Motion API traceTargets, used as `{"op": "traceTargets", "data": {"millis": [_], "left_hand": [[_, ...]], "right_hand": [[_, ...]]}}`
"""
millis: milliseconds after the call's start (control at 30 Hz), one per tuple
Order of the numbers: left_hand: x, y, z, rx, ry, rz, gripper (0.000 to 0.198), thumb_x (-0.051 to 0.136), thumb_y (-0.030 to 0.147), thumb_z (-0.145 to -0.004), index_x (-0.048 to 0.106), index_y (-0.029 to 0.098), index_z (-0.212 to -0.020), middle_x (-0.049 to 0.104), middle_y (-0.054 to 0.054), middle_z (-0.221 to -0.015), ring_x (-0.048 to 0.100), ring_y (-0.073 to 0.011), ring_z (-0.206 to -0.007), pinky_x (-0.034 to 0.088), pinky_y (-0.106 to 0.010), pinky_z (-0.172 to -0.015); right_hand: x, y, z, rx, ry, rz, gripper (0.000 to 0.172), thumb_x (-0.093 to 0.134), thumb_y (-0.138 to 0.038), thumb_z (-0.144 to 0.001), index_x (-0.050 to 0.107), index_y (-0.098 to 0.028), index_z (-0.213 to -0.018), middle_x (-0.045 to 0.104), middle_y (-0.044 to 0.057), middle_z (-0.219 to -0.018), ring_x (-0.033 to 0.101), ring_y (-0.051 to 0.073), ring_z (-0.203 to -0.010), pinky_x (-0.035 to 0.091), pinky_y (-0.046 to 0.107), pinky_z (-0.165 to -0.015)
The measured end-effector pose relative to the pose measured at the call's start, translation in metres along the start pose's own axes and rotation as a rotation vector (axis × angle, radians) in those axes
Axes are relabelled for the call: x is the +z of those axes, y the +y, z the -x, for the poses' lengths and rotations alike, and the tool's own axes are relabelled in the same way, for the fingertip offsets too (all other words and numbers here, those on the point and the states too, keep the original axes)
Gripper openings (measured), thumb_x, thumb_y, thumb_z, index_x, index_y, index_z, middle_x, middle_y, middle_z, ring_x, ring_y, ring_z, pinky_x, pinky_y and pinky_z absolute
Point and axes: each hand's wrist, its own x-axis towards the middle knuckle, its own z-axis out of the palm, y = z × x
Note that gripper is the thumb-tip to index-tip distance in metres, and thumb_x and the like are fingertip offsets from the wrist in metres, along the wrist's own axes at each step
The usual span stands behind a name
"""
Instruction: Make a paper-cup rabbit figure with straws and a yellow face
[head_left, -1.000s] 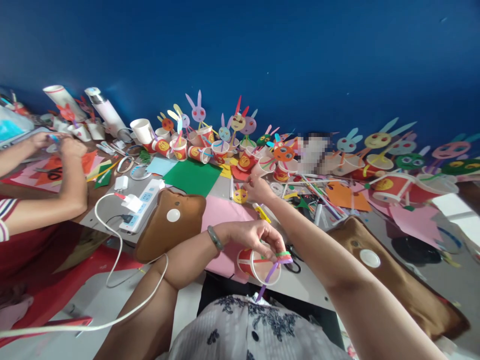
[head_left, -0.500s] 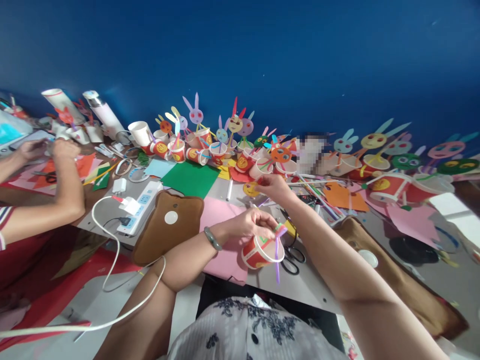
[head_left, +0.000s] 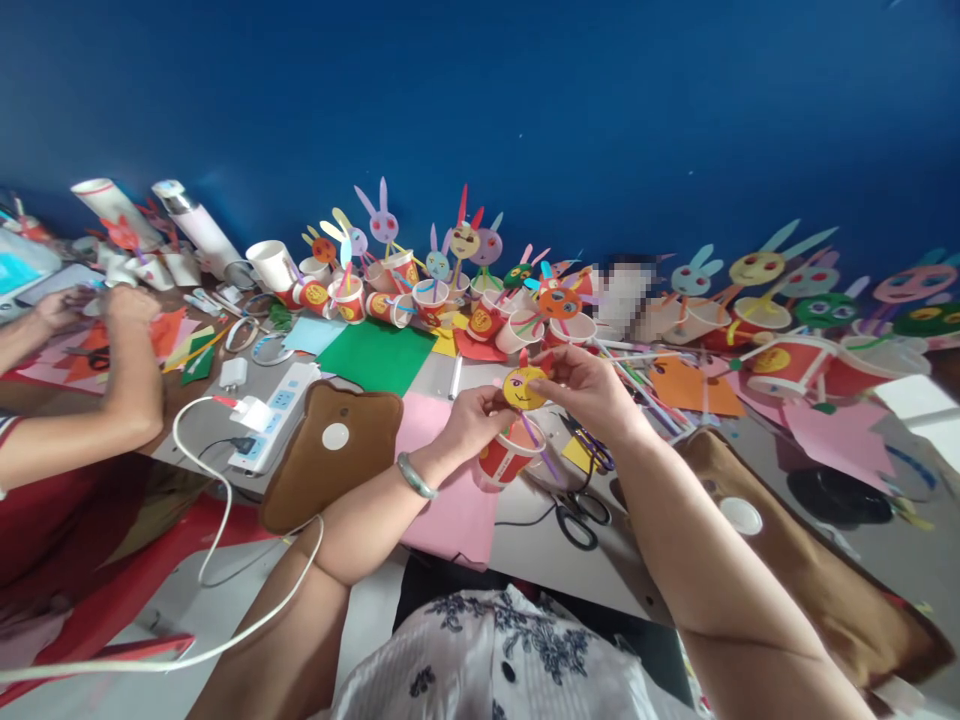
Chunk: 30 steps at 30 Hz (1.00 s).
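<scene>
My left hand [head_left: 480,418] is closed at the rim of a red and white paper cup [head_left: 504,462], its thumb and fingers pinched by the cup's upper left edge. A thin purple strip [head_left: 551,462] slants down across the cup's right side. Just above the cup, my right hand [head_left: 589,388] pinches a yellow round paper face [head_left: 523,388] with drawn eyes and a mouth. The face's left edge is close to my left fingertips; whether they touch is unclear. Black-handled scissors [head_left: 581,520] lie right of the cup, and pink paper [head_left: 442,500] lies to its left.
Paper cups with rabbit faces [head_left: 437,265] line the blue wall. A power strip [head_left: 277,415], green paper [head_left: 379,355] and brown pouches [head_left: 330,470] lie on the table. At left, another person's hands [head_left: 124,305] work over paper. Orange paper [head_left: 696,385] is at right.
My right hand has lifted the yellow face from the table and brought it over the cup. My left hand and the cup have moved up and left, with the cup more upright.
</scene>
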Motion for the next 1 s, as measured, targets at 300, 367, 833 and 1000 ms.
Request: {"op": "traceTargets", "data": {"millis": [300, 367, 833, 1000], "left_hand": [[-0.0005, 0.0005, 0.0002, 0.038, 0.022, -0.099, 0.010, 0.070, 0.017, -0.071, 0.071, 0.013, -0.080, 0.073, -0.004, -0.077, 0.065, -0.0129, -0.068, 0.049, -0.024, -0.065], [-0.0003, 0.0016, 0.0010, 0.045, 0.027, -0.117, 0.010, 0.071, 0.018, -0.070, 0.070, 0.013, -0.078, 0.071, -0.002, -0.072, 0.061, -0.0113, -0.063, 0.047, -0.023, -0.061], [0.0009, 0.0023, 0.0029, 0.042, 0.012, -0.064, 0.028, 0.082, 0.038, -0.070, 0.070, 0.014, -0.079, 0.070, -0.003, -0.073, 0.061, -0.0119, -0.065, 0.046, -0.023, -0.061], [0.0019, 0.0030, 0.0034, 0.043, 0.032, -0.057, 0.033, 0.081, 0.044, -0.072, 0.068, 0.014, -0.075, 0.066, -0.001, -0.067, 0.057, -0.0106, -0.060, 0.043, -0.022, -0.056]], "right_hand": [[-0.0008, 0.0060, -0.0024, -0.023, 0.041, 0.001, 0.048, 0.087, -0.042, -0.072, 0.063, -0.022, -0.110, 0.067, 0.000, -0.079, 0.064, 0.015, -0.068, 0.055, 0.030, -0.066], [0.0013, 0.0049, -0.0022, -0.027, 0.047, 0.017, 0.047, 0.086, -0.040, -0.073, 0.063, -0.021, -0.109, 0.065, -0.002, -0.075, 0.062, 0.014, -0.067, 0.054, 0.030, -0.065], [0.0069, 0.0059, -0.0037, -0.045, 0.081, 0.152, 0.043, 0.079, -0.036, -0.075, 0.061, -0.019, -0.110, 0.056, -0.005, -0.067, 0.053, 0.012, -0.061, 0.045, 0.028, -0.059], [0.0076, 0.0064, -0.0026, -0.051, 0.087, 0.149, 0.044, 0.080, -0.038, -0.075, 0.061, -0.020, -0.111, 0.060, -0.003, -0.069, 0.056, 0.014, -0.063, 0.047, 0.029, -0.061]]}}
